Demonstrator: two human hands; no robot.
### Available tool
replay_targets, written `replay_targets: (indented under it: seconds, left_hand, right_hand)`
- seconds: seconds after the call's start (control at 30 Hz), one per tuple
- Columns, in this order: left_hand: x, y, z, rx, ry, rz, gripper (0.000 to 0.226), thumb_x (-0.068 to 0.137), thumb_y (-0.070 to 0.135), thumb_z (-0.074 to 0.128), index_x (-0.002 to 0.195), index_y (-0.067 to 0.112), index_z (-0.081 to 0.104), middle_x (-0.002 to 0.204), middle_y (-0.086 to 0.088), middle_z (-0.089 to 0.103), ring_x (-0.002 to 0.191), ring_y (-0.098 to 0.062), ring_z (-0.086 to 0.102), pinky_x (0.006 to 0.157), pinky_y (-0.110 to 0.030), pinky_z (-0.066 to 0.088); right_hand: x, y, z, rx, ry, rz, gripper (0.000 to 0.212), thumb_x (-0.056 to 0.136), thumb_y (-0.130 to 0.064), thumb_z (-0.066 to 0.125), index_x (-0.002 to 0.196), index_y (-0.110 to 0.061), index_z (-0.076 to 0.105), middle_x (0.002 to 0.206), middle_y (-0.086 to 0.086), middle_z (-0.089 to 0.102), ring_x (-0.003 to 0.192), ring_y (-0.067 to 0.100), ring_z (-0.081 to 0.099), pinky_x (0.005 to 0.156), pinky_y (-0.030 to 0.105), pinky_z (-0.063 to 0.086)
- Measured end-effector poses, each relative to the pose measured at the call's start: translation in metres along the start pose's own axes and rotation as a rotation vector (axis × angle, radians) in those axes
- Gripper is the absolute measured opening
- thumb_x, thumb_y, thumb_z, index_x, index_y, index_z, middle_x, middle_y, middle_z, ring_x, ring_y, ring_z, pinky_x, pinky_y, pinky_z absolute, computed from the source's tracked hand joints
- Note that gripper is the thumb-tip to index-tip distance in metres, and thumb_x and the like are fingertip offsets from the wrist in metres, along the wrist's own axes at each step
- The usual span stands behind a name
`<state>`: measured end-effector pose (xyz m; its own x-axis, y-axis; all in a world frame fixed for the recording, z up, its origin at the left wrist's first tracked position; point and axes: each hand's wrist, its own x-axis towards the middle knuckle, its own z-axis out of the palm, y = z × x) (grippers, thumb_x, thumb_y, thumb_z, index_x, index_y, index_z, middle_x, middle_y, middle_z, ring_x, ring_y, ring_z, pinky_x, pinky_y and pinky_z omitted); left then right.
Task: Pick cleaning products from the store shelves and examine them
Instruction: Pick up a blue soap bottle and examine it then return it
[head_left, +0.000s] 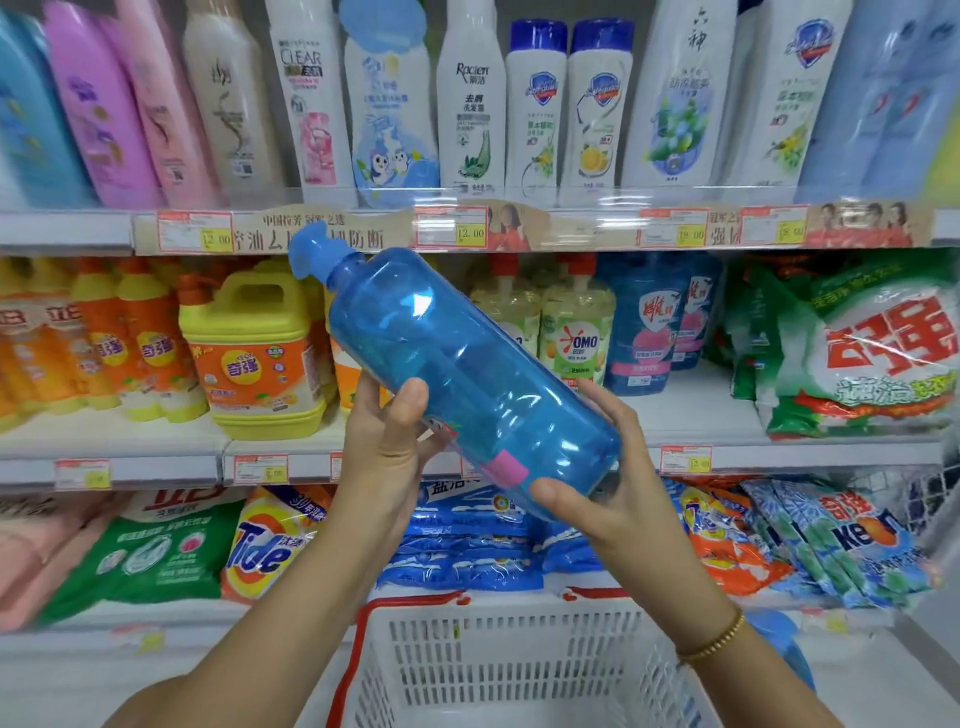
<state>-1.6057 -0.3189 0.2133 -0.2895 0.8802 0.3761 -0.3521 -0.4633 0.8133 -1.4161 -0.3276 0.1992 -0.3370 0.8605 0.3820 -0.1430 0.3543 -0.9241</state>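
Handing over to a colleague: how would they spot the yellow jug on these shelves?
Take the middle shelf, under the shampoo row. Just left of the blue bottle held up in front stands the yellow jug. Unlike the slim orange bottles on its left, it is squat with a moulded handle on top.

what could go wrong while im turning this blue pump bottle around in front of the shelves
The blue pump bottle is tilted and held only toward its base end by the left hand and right hand. The smooth plastic could slip and drop toward the white basket or the floor. Its pump head points up at the shelf edge strip, so turning it further might knock the price tags. Tilting could also leak if the pump is unlocked, which I cannot tell.
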Motion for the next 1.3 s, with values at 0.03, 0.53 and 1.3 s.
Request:
replay_targets:
  seconds: [0.03, 0.53, 1.3]
  left_hand:
    - [0.0, 0.0, 0.002, 0.01, -0.004, 0.019, 0.11, 0.04, 0.065, 0.085, 0.134, 0.024, 0.046, 0.12, 0.007, 0.065, 0.111, -0.019, 0.064, 0.071, -0.039, 0.057]
    - [0.01, 0.006, -0.006, 0.016, -0.238, -0.234, 0.11, 0.04, 0.064, 0.085, 0.137, 0.026, 0.047, 0.131, -0.009, 0.061, 0.114, -0.03, 0.062, 0.087, -0.045, 0.055]
    - [0.005, -0.087, 0.107, 0.153, -0.259, -0.881, 0.059, 0.068, 0.041, 0.069, 0.119, 0.012, 0.06, 0.099, -0.005, 0.071, 0.073, -0.024, 0.073, 0.053, -0.039, 0.059]
  right_hand:
    - [-0.001, 0.001, 0.0, -0.021, 0.016, -0.039, 0.086, 0.063, -0.029, 0.085, 0.133, -0.036, 0.035, 0.118, -0.026, 0.057, 0.111, 0.002, 0.06, 0.084, 0.018, 0.051]
    - [-0.01, 0.002, -0.005, -0.11, 0.177, -0.083, 0.073, 0.066, -0.012, 0.085, 0.125, -0.038, 0.05, 0.118, -0.017, 0.061, 0.109, 0.006, 0.06, 0.084, 0.024, 0.053]
    - [-0.104, -0.02, -0.13, 0.059, 0.202, 0.534, 0.061, 0.084, -0.069, 0.031, 0.109, -0.024, 0.064, 0.094, 0.011, 0.074, 0.074, 0.029, 0.07, 0.056, 0.032, 0.054]
